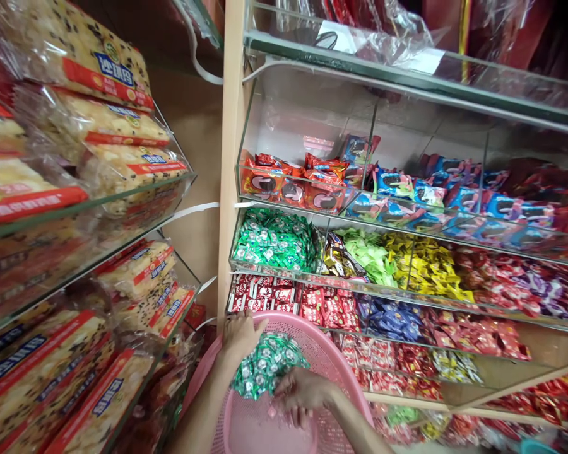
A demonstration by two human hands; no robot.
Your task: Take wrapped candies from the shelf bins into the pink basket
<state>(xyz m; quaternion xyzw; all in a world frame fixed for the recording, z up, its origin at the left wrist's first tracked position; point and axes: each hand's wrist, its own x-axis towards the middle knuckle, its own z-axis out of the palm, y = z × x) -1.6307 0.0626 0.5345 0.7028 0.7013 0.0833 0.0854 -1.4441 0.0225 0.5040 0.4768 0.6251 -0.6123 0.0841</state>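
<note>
In the head view, the left hand (239, 334) holds the rim of the round pink plastic basket (312, 353), fingers curled over it. The heap of small green wrapped candies (265, 369) lies inside, between both hands. The right hand (300, 394) touches the heap, fingers loosely bent downward.

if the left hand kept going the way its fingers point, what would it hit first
The left hand points up and slightly right from the pink basket. It would probably first meet the shelf bin of red-wrapped candies just above its fingertips, though depth is hard to judge.
</note>
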